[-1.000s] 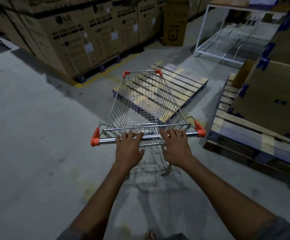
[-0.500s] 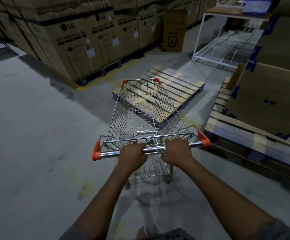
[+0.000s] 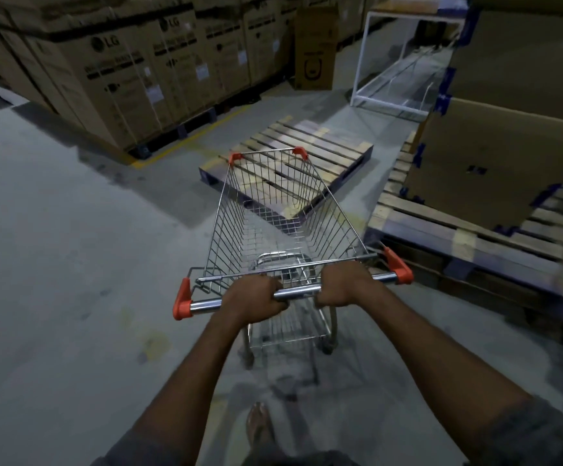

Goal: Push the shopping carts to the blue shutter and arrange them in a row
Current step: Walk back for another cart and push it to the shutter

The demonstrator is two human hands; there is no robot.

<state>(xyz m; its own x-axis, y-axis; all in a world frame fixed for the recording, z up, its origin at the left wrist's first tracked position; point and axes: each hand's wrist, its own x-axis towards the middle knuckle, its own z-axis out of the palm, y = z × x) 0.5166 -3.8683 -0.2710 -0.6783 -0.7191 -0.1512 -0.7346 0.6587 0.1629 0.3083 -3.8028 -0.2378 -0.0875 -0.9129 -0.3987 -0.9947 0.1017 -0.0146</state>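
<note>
Off to my left rose the stacked brown cardboard cartons [image 3: 112, 82], well apart from my path over the grey concrete floor [image 3: 55, 247]. My left hand [image 3: 253, 299] was curled round the chrome handle bar [image 3: 298, 292] of the empty silver wire shopping cart with orange corner caps [image 3: 273, 230], its fingers wrapped under and closed together. The cart stood directly in front of me, its nose pointing at the flat bare wooden pallet [image 3: 337, 146] ahead. My right hand [image 3: 343, 285] clasped the same bar in the same fist. Near the cart's right rear corner ran the low wooden pallet loaded with big cartons [image 3: 475, 237]. No blue shutter showed. I judged the step was steering: press harder on the right, swing the nose left onto open floor, and mind the orange cap beside that pallet edge.
</note>
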